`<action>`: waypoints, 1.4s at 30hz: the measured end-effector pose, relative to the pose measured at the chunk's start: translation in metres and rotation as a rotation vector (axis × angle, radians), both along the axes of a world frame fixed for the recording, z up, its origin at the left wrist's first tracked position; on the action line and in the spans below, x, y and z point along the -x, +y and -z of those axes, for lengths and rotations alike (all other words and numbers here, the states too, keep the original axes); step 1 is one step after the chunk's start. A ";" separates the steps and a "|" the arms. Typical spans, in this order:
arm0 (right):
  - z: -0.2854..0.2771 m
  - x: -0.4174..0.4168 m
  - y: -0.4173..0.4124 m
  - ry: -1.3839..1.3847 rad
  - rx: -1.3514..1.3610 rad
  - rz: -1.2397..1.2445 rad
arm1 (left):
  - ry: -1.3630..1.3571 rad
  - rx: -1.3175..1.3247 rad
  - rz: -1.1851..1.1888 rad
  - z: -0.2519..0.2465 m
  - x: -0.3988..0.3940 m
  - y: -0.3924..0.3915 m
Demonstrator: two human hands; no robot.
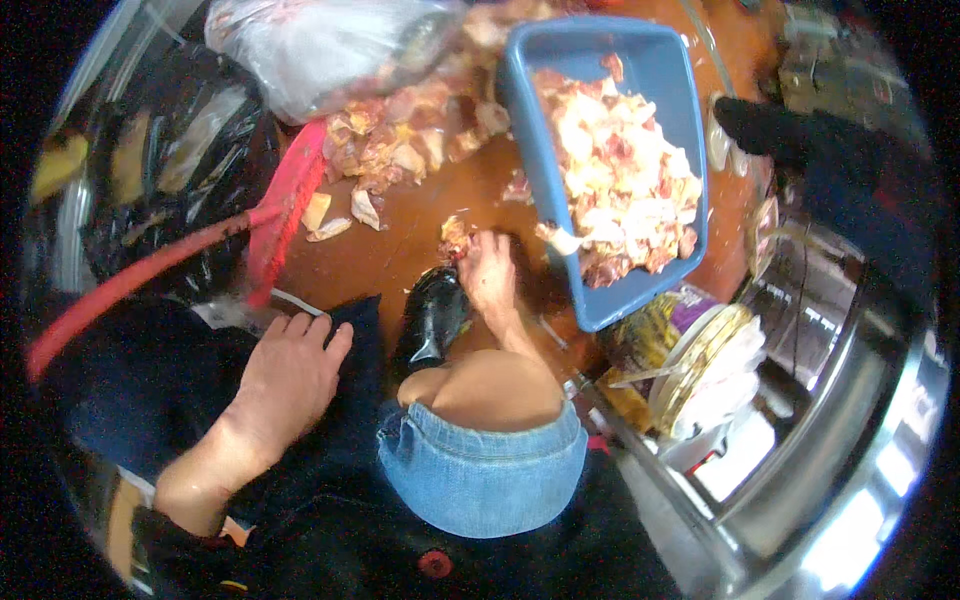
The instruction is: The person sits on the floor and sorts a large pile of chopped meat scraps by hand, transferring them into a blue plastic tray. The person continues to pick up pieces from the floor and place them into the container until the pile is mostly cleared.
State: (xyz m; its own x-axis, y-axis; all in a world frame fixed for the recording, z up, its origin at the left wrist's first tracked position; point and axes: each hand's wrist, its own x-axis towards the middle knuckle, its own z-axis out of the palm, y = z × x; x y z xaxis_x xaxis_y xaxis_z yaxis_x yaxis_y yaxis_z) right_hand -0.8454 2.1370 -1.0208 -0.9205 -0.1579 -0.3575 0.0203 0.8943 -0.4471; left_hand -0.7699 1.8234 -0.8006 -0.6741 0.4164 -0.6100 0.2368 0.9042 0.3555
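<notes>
My right hand [489,270] is low over the reddish-brown surface, its fingers curled against a small piece of raw meat [453,238]. Just to its right stands a blue plastic tub [536,142] with many chunks of raw meat [619,180] in it. One pale piece [559,238] hangs across the tub's near left rim. My left hand [292,375] rests palm down on dark cloth [364,330], with nothing in it. Beyond both hands, more raw meat [405,142] lies heaped on the surface. Blue denim [484,472] and bare skin are close below the camera.
At the far left are a translucent plastic bag [322,56] and a black plastic bag [180,150]. A red tool [289,199] with a long handle slants beside them. A tilted bucket [686,360] stands right of the tub. Dark clothing [847,157] shows at the right.
</notes>
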 end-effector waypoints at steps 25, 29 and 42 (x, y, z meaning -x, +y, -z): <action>-0.017 0.060 -0.061 -0.138 -0.053 -0.042 | -0.049 0.084 -0.100 0.007 -0.026 -0.007; -0.031 0.024 -0.058 0.029 -0.072 -0.122 | 0.059 -0.003 -0.036 0.000 0.001 0.000; -0.174 0.119 0.058 0.640 -0.322 -0.063 | 0.092 -0.036 -0.063 -0.003 -0.008 -0.003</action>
State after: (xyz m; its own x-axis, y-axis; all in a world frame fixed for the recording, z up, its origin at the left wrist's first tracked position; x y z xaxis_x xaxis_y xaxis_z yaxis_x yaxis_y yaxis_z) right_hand -0.9648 2.1950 -0.8467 -0.9577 -0.1949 0.2118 -0.2133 0.9747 -0.0674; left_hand -0.7621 1.8200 -0.7974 -0.7518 0.3925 -0.5299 0.2133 0.9051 0.3678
